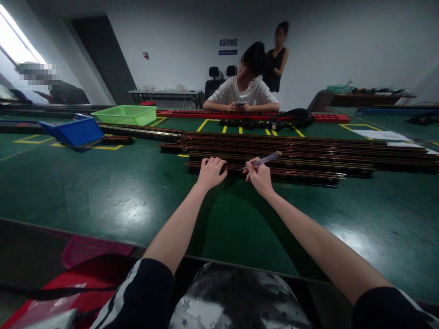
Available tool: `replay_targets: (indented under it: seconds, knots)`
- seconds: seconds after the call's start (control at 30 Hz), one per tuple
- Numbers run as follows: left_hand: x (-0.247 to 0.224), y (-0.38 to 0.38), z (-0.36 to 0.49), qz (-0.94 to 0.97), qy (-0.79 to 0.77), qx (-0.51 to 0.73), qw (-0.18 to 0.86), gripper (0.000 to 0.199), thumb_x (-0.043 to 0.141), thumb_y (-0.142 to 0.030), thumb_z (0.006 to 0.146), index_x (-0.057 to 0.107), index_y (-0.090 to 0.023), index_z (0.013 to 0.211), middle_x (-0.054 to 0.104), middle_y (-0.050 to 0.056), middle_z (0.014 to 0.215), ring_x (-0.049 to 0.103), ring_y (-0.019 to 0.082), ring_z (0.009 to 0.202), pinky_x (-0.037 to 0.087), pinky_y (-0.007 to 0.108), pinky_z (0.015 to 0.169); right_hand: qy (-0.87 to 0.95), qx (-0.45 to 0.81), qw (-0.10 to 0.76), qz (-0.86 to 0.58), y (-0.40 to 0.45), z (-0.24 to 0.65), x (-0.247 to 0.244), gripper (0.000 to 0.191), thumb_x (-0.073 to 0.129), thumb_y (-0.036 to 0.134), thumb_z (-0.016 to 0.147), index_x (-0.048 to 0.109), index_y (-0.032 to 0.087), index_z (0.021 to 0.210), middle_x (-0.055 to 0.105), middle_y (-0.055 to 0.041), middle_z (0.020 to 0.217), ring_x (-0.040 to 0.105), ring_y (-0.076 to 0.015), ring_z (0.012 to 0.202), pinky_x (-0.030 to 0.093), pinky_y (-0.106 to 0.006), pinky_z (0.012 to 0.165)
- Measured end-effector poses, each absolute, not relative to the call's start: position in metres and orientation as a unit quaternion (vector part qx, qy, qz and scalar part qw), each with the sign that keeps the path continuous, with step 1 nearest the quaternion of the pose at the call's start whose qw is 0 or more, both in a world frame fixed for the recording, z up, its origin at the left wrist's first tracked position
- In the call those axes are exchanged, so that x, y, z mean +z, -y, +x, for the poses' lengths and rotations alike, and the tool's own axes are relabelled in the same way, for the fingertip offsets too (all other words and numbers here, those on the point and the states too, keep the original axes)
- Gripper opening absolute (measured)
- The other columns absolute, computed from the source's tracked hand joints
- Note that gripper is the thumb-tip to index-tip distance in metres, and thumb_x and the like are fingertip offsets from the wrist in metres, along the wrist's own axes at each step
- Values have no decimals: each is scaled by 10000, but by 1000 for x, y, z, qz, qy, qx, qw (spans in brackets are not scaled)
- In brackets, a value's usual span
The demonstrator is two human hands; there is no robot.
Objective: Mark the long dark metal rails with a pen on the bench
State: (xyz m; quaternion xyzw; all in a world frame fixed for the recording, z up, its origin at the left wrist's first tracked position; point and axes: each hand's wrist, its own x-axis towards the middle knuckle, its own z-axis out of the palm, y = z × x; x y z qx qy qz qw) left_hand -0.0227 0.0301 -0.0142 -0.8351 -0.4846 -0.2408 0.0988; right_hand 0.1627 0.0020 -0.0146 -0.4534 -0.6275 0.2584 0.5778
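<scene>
Long thin dark strips with reddish and yellowish edges (308,155) lie side by side across the green table (103,187). My left hand (211,172) rests on the near edge of the strips, its fingers bent over them and the thumb a little apart. To its right, my right hand (258,176) grips a slim tool like a screwdriver or pen, with a clear purplish handle (269,158). The handle slants up to the right, and the thin tip points left at the nearest strip. Whether the tip touches the strip is too small to tell.
A blue tray (77,131) and a green basket (125,115) stand at the left back. Behind the strips lie black cables (298,117) and a long red rail (329,118). White papers (380,135) lie at right. One person sits opposite holding a phone; others are farther off.
</scene>
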Motion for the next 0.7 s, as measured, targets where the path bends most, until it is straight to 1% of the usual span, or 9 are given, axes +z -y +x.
replay_targets:
  seconds: [0.13,0.43,0.7]
  knots:
    - [-14,-29,-22,-840,474,-243,101,336,442,-280,892,599,-188,1174,642,79,1162,540,252,1090,304,449,991,630,253,575,-456,-2,163,-15,446,506,631,813,464,189,771,628,-26,610,522,-106,389,396,-213,369]
    - [-14,-29,-23,-843,471,-240,95,385,402,-175,879,585,-220,1215,625,77,1194,523,252,1120,296,451,1001,634,247,568,-463,-1,162,-13,457,496,641,815,473,186,771,637,-39,634,521,-108,393,423,-222,375]
    - [-13,-29,-21,-843,479,-229,86,516,358,-7,793,569,-214,1216,616,66,1221,517,225,1149,287,427,1019,637,236,561,-473,-1,162,-11,451,489,631,821,474,185,759,634,-44,622,525,-113,387,421,-226,376]
